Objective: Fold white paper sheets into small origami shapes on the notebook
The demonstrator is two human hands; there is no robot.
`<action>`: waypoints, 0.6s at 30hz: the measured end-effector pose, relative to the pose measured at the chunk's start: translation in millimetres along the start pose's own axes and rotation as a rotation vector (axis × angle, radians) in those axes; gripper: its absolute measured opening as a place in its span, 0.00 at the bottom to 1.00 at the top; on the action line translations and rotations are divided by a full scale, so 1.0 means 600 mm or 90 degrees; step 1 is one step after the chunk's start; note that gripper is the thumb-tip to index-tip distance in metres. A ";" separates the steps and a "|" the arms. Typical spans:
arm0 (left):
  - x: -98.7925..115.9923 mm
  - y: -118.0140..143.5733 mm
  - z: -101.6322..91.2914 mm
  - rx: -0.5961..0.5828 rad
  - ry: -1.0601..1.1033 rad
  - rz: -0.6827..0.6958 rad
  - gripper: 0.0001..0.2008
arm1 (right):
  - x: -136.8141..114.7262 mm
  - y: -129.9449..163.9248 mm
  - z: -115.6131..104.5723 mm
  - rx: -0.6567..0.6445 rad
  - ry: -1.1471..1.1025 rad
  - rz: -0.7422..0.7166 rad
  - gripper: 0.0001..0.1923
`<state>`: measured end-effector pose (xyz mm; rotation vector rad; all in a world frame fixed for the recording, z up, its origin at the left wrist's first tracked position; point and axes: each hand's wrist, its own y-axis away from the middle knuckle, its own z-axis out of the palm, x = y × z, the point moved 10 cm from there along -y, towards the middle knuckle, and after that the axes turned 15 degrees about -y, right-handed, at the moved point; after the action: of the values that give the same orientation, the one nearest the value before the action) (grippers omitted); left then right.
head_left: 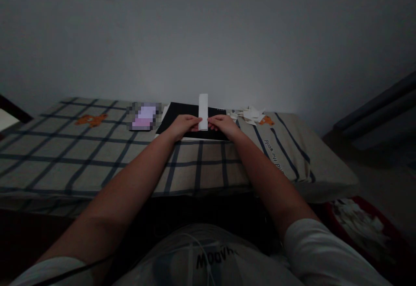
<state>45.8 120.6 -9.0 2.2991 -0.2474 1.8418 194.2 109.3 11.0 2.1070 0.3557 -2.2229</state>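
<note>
A narrow white folded paper strip point(203, 106) stands upright between my two hands. My left hand point(183, 125) pinches its lower left edge. My right hand point(222, 124) pinches its lower right edge. Both hands hover just above a black board point(177, 113) that lies on a checked bed cover point(97, 156). The bottom of the strip is hidden by my fingers.
A pile of white paper scraps point(251, 114) lies right of the board. A blurred purple-white object point(144, 116) sits to its left. A red basket point(386, 229) with white scraps stands on the floor at the lower right. A bare wall is behind the bed.
</note>
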 end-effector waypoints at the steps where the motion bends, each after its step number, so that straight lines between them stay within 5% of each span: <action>1: 0.000 0.000 -0.002 0.007 -0.002 0.000 0.11 | 0.000 0.001 0.002 -0.002 0.000 0.003 0.07; 18: 0.002 0.002 0.006 -0.022 -0.006 0.009 0.13 | -0.001 -0.003 -0.008 0.030 -0.004 -0.017 0.07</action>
<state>49.3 118.6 -8.7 2.2889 -0.2949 1.8191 198.3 112.1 11.4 2.1293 0.3352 -2.2746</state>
